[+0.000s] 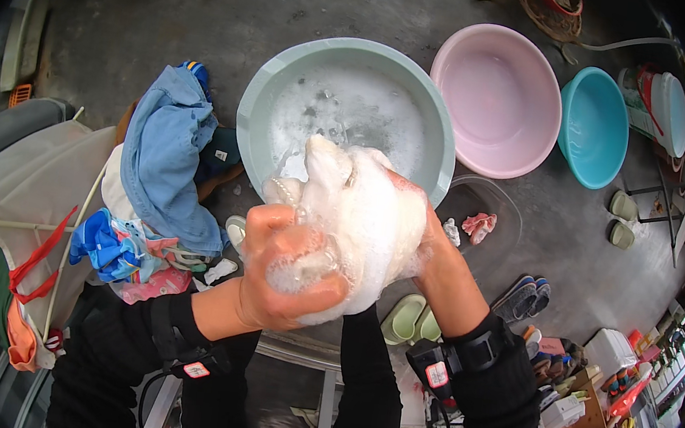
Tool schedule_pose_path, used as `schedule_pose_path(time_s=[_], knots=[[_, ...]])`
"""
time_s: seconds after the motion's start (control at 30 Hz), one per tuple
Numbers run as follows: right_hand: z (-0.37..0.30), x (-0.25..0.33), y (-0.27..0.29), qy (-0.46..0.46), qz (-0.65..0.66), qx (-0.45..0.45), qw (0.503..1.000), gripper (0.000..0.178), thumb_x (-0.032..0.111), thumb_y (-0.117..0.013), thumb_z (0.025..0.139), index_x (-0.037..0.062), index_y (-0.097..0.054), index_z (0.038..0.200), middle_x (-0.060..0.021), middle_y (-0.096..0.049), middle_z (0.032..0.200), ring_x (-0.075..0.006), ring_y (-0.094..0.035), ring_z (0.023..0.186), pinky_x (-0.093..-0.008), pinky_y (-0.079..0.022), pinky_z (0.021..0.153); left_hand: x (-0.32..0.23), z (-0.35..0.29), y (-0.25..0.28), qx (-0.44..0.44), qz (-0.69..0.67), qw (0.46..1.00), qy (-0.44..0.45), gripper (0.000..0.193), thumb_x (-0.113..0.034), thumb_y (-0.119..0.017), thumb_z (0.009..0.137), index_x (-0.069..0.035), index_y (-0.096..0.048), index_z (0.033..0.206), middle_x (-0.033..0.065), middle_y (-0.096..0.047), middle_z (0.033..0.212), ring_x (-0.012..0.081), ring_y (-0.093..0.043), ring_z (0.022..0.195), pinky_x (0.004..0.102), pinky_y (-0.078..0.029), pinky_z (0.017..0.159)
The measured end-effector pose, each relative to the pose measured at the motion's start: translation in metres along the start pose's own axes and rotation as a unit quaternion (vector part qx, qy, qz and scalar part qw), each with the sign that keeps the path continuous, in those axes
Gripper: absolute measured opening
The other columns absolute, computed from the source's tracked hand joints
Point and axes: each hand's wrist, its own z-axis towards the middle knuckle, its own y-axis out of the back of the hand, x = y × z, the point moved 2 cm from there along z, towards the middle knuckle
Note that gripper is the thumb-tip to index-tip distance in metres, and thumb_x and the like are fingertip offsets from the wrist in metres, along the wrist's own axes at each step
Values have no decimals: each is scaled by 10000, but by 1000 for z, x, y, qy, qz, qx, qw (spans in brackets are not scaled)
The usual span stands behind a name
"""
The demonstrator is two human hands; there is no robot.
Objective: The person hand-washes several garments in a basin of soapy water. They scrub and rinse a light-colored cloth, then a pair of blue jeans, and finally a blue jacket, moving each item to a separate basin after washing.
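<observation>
A wide, round pink plastic basin [494, 104] stood on the grey floor [197, 8], a smaller turquoise plastic basin [594, 129] just to its right. Farther right of the pink one I spotted pale green slip-on shoes [624, 206]; well below it lay dark slippers [514, 300].

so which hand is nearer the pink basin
The right hand is nearer, below and left of the pink basin in the picture. The left hand is farther left and lower, both gripping soapy white cloth.
</observation>
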Motion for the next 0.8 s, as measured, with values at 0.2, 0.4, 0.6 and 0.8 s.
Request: schedule_pose_path(time_s=[0.2, 0.4, 0.6, 0.8], knots=[[1, 11, -21, -58, -249, 89, 963, 341, 222, -588, 886, 31, -564, 1168, -105, -620, 1082, -196, -613, 959, -340, -502, 844, -24, 31, 10, 64, 13, 991, -118, 226, -220, -699, 525, -292, -631, 729, -50, -502, 844, 201, -487, 791, 287, -396, 544], [0, 27, -13, 141, -414, 171, 883, 265, 218, -650, 808, 57, -618, 1016, -100, -618, 921, -209, -595, 829, -340, -488, 727, -33, 39, -3, 102, 67, 971, -205, 138, -219, -644, 561, -188, -525, 621, -33, -400, 745, 121, -472, 710, 242, -311, 494], [24, 25, -5, 198, -674, 184, 688, 177, 198, -644, 737, 99, -650, 884, -98, -611, 927, -274, -598, 837, -352, -493, 761, -21, 22, -33, 128, 136, 938, -292, 124, -230, -608, 547, -174, -506, 587, -51, -381, 725, 93, -440, 701, 234, -262, 456], [32, 12, 0, 38, -745, 46, 665, 248, 300, -604, 790, 89, -663, 908, -161, -608, 875, -324, -616, 815, -387, -509, 724, 1, -6, -62, 152, 141, 932, -298, 111, -230, -618, 568, -176, -527, 533, -55, -393, 723, 99, -446, 728, 227, -279, 415]])
